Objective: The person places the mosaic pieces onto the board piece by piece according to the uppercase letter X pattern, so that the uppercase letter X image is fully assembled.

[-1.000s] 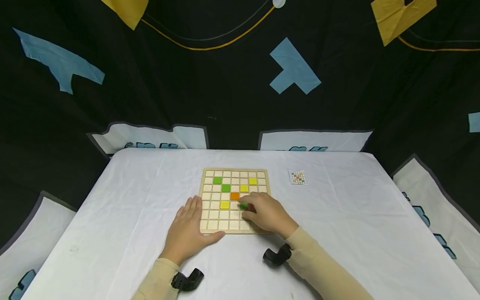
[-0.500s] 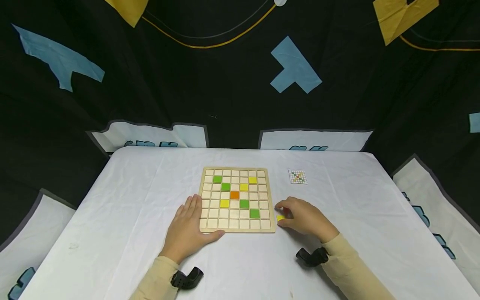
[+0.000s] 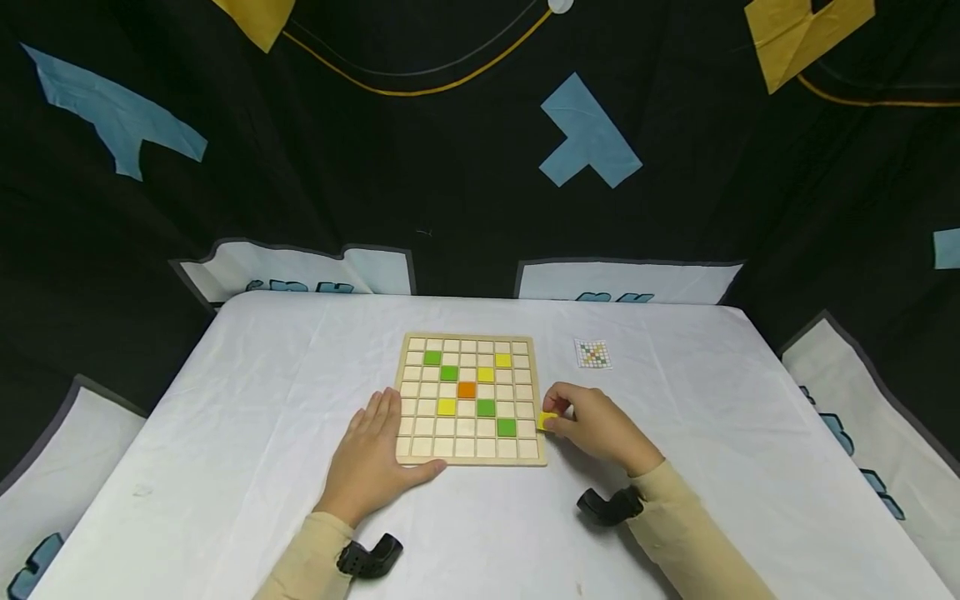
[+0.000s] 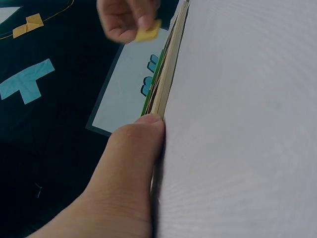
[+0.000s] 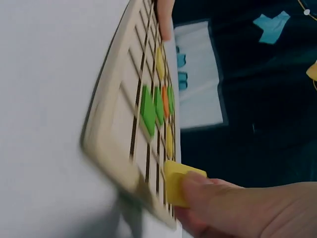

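Note:
A square wooden grid board (image 3: 468,461) lies on the white table with several green tiles (image 3: 506,427), three yellow ones and one orange tile (image 3: 467,390) in its cells. My left hand (image 3: 371,462) rests along the board's left edge, fingers straight. In the left wrist view its thumb (image 4: 131,148) touches the board's near edge. Just off the right rim, my right hand (image 3: 603,425) pinches a yellow square tile (image 3: 546,420) between thumb and fingers. Seen from the right wrist, this yellow tile (image 5: 176,183) is tilted beside the board's edge.
A small card (image 3: 593,354) printed with a coloured grid lies on the white tablecloth (image 3: 675,392), right of the board's far corner. Behind the table hangs a black cloth (image 3: 450,192) with blue and yellow shapes.
My right hand left a green tile on the board, moved right and took hold of a yellow tile on the table. It has since carried that tile left and up to the board's rim.

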The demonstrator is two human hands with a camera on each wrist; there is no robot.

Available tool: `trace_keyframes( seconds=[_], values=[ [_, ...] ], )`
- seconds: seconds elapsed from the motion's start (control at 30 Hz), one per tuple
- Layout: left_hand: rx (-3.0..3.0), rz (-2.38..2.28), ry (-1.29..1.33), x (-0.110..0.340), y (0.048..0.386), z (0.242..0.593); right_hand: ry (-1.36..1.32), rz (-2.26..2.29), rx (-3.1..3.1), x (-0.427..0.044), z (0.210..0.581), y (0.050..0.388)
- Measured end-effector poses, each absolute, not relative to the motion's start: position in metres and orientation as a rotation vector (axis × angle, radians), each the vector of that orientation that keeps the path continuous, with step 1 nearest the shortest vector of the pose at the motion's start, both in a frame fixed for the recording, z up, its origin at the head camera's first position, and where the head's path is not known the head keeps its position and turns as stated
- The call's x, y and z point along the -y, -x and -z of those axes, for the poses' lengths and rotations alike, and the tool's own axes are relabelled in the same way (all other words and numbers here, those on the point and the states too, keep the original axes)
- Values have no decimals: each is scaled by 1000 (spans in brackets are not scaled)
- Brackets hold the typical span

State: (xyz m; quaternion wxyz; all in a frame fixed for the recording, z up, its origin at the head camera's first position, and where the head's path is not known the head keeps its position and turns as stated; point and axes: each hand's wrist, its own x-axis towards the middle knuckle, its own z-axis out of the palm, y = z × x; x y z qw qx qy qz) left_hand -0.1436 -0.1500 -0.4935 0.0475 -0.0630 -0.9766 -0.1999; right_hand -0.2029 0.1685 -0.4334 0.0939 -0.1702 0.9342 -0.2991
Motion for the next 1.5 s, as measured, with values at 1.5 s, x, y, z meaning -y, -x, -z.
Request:
trace_keyframes(
  seconds=[1.5],
  values=[
    [2963,583,213,153,144,494,1069,777,-2934,-21,461,196]
  ],
)
